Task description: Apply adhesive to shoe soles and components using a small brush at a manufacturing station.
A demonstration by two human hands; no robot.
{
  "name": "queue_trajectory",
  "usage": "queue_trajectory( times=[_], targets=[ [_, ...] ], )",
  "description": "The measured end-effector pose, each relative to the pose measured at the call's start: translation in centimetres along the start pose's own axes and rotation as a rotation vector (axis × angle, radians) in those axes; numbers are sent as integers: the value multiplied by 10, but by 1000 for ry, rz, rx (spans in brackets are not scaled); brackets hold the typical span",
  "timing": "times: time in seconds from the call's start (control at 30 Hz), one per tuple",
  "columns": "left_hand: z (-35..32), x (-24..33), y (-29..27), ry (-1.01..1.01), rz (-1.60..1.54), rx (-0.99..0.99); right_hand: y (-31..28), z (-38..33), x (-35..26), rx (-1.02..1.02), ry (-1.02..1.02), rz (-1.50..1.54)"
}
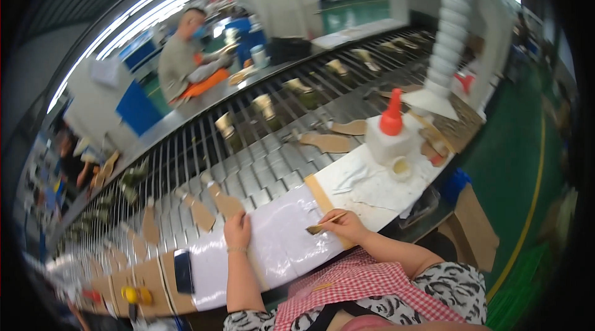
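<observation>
My left hand [237, 232] is at the conveyor's near edge, fingers closed over the wide end of a tan insole [224, 199]; its fingertips are partly hidden. In my right hand [347, 227] is a small brush [315, 229] with a thin wooden handle, its dark bristles pointing left just above or on a shiny white covered board [279, 225]. Whether the bristles touch it I cannot tell. Other tan insoles [199, 212] lie along the slatted conveyor [248, 173] left of my left hand, and another insole [325, 142] lies farther right.
A white bottle with a red cap [390, 121] stands beside a small cup [400, 168] on a white sheet at right. A dark phone [183, 271] lies left of my left forearm. Shoe parts [263, 106] ride the far rack. A ribbed duct [447, 33] hangs at right; a co-worker [192, 58] works across.
</observation>
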State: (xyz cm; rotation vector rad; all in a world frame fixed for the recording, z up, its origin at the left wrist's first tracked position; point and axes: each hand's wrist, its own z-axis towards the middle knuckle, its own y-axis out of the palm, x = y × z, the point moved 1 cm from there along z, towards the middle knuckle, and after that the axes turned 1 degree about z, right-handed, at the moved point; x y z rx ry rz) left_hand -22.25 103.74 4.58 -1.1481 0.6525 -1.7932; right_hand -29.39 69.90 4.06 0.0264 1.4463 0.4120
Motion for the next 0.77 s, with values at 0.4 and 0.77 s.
queue_trajectory(
  times=[0.4,0.77],
  targets=[
    [-3,12,0,35,-75,-25,0,-5,-2,-49,-46,-31],
    [-6,2,-5,37,-70,-30,8,-7,-10,-85,-89,-128]
  ],
)
